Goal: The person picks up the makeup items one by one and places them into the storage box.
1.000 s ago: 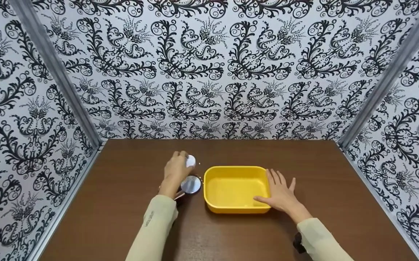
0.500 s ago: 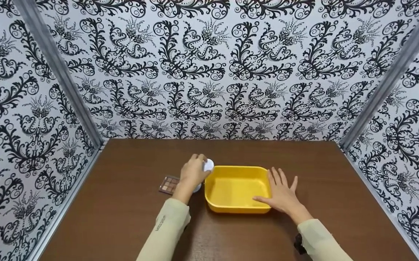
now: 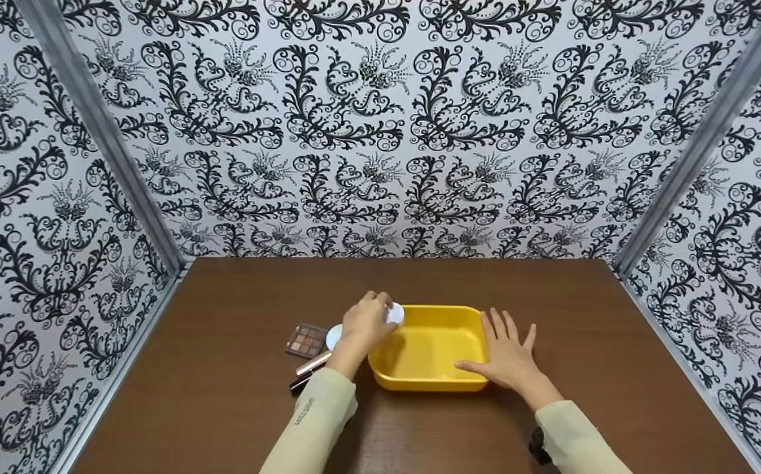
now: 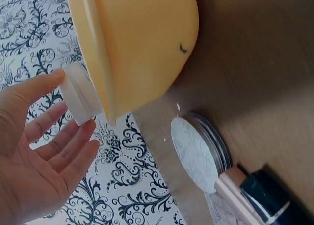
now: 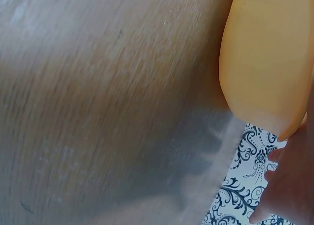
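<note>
The left hand (image 3: 364, 324) pinches a white round container (image 3: 394, 314) between thumb and fingertips, a narrow grip with the container's thickness filling the gap. The right hand (image 3: 509, 359) grips nothing: its fingers are spread wide.

Farthest left on the brown table (image 3: 222, 395) lies an eyeshadow palette (image 3: 307, 340), its pans showing. Just beside it, nearer the person, a pinkish tube (image 3: 313, 363) and a black tube (image 3: 301, 383) lie side by side, partly hidden by the left arm. Next comes a pale-topped round compact (image 3: 334, 336), near the yellow tub but outside it; whether the pinkish tube touches it I cannot tell. All four look untouched and, as I judge it, make up what is left.

The white container is at the left rear corner of the yellow tub (image 3: 430, 383), at its rim. It is in the fingers, not yet set down, so this placement looks begun but unfinished; contact with the rim is unclear.

At the tub's right side, the right hand lies along the rim, its thumb reaching over the front corner, seemingly steadying it. Overall, the work appears to be at an early stage.
</note>
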A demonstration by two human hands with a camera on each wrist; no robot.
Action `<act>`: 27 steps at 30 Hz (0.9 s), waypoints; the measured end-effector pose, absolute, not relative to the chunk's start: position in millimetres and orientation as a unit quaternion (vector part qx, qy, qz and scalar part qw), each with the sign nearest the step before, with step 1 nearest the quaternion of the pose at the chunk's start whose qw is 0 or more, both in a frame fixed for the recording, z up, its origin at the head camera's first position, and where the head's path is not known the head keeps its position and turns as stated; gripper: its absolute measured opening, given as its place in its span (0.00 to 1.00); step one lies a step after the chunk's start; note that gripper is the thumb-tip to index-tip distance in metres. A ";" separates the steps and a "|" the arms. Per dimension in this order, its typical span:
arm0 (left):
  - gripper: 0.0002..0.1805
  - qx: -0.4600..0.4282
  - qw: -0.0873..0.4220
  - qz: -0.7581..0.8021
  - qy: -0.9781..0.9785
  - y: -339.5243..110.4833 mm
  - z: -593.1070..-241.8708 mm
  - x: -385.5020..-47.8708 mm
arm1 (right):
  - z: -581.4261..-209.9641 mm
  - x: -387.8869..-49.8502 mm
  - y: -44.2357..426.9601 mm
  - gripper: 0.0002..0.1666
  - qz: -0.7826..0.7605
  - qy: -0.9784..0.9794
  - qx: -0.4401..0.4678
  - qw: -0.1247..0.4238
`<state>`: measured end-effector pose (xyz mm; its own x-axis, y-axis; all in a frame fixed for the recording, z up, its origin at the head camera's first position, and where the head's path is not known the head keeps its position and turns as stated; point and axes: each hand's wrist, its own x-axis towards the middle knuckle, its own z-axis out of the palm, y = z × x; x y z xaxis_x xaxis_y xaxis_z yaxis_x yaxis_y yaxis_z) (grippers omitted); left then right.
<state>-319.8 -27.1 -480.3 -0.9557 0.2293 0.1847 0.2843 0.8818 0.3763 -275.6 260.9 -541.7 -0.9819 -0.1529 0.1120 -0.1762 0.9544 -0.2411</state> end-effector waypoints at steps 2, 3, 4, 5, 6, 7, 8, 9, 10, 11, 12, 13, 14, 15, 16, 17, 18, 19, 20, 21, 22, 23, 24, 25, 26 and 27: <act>0.22 -0.137 0.068 -0.202 -0.967 -22.9 -481.1 -318.8 | -541.8 -275.5 262.0 0.72 0.125 -0.988 0.083 0.047; 0.21 -0.139 0.067 -0.202 -0.967 -20.8 -481.2 -318.4 | -541.8 -275.5 262.5 0.72 0.123 -0.988 0.082 0.048; 0.21 -0.140 0.064 -0.200 -0.968 -18.9 -481.3 -318.3 | -541.7 -275.4 263.1 0.72 0.123 -0.988 0.081 0.048; 0.21 -0.141 0.062 -0.199 -0.968 -17.0 -481.5 -318.5 | -541.5 -275.3 263.4 0.73 0.122 -0.988 0.079 0.047; 0.21 -0.140 0.058 -0.198 -0.968 -15.2 -481.6 -318.8 | -541.2 -275.3 263.6 0.73 0.119 -0.989 0.078 0.047; 0.21 -0.138 0.055 -0.195 -0.970 -13.5 -482.1 -319.1 | -540.9 -275.3 263.5 0.73 0.120 -0.989 0.078 0.046; 0.21 -0.136 0.051 -0.191 -0.971 -11.9 -482.6 -319.5 | -540.8 -275.3 263.4 0.73 0.121 -0.989 0.077 0.044; 0.21 -0.135 0.047 -0.188 -0.972 -10.3 -483.1 -319.6 | -540.7 -275.4 263.2 0.74 0.122 -0.989 0.077 0.042; 0.21 -0.134 0.045 -0.184 -0.973 -8.7 -483.8 -319.9 | -540.9 -275.4 262.9 0.74 0.124 -0.988 0.077 0.040; 0.21 -0.134 0.043 -0.183 -0.973 -7.0 -484.6 -319.8 | -541.1 -275.4 262.6 0.74 0.125 -0.988 0.077 0.038; 0.21 -0.134 0.042 -0.180 -0.974 -5.1 -485.4 -319.8 | -541.1 -275.2 262.3 0.74 0.125 -0.988 0.078 0.036; 0.22 -0.135 0.043 -0.177 -0.974 -3.9 -485.7 -320.3 | -540.9 -275.9 261.5 0.74 0.128 -0.988 0.079 0.035; 0.22 -0.136 0.044 -0.175 -0.974 -2.2 -485.9 -320.5 | -541.1 -276.6 261.0 0.74 0.129 -0.988 0.079 0.034; 0.22 -0.138 0.045 -0.174 -0.974 -0.4 -486.3 -320.6 | -540.8 -276.9 260.4 0.74 0.129 -0.988 0.078 0.034; 0.22 -0.140 0.043 -0.172 -0.974 1.6 -486.7 -320.5 | -540.8 -276.9 260.1 0.74 0.129 -0.988 0.077 0.033; 0.22 -0.143 0.042 -0.170 -0.974 3.6 -487.0 -320.3 | -540.4 -276.7 259.8 0.74 0.130 -0.988 0.077 0.033; 0.22 -0.144 0.041 -0.167 -0.974 5.8 -487.3 -320.1 | -540.0 -276.6 259.5 0.74 0.130 -0.988 0.076 0.033; 0.22 -0.146 0.043 -0.163 -0.975 8.0 -487.9 -319.9 | -540.1 -276.8 259.4 0.75 0.132 -0.988 0.076 0.034; 0.22 -0.148 0.043 -0.157 -0.976 10.4 -488.3 -319.6 | -540.1 -276.9 259.4 0.74 0.131 -0.988 0.076 0.035; 0.21 -0.151 0.041 -0.154 -0.976 12.8 -488.6 -319.3 | -539.8 -276.8 259.5 0.74 0.132 -0.988 0.076 0.035; 0.21 -0.154 0.040 -0.150 -0.976 15.3 -489.1 -319.0 | -539.8 -276.7 259.7 0.74 0.131 -0.988 0.075 0.035; 0.21 -0.155 0.042 -0.146 -0.976 17.9 -489.7 -318.7 | -539.8 -276.5 259.8 0.74 0.132 -0.988 0.074 0.035; 0.21 -0.156 0.042 -0.143 -0.976 20.5 -490.3 -318.4 | -540.0 -276.4 259.9 0.74 0.133 -0.988 0.074 0.035; 0.21 -0.157 0.040 -0.141 -0.977 23.1 -490.9 -318.0 | -540.0 -276.1 259.9 0.74 0.134 -0.988 0.073 0.036; 0.21 -0.158 0.036 -0.142 -0.977 25.9 -491.5 -317.6 | -540.2 -275.9 259.8 0.74 0.134 -0.987 0.073 0.039; 0.21 -0.158 0.033 -0.148 -0.976 28.7 -492.1 -317.3 | -540.4 -275.7 259.6 0.74 0.137 -0.987 0.073 0.043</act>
<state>-317.3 28.7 -492.1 -0.9481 0.2979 0.1110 0.3174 0.9067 0.2778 -275.7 259.6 -540.4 -0.9856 -0.1332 0.1040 -0.1564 0.9519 -0.2633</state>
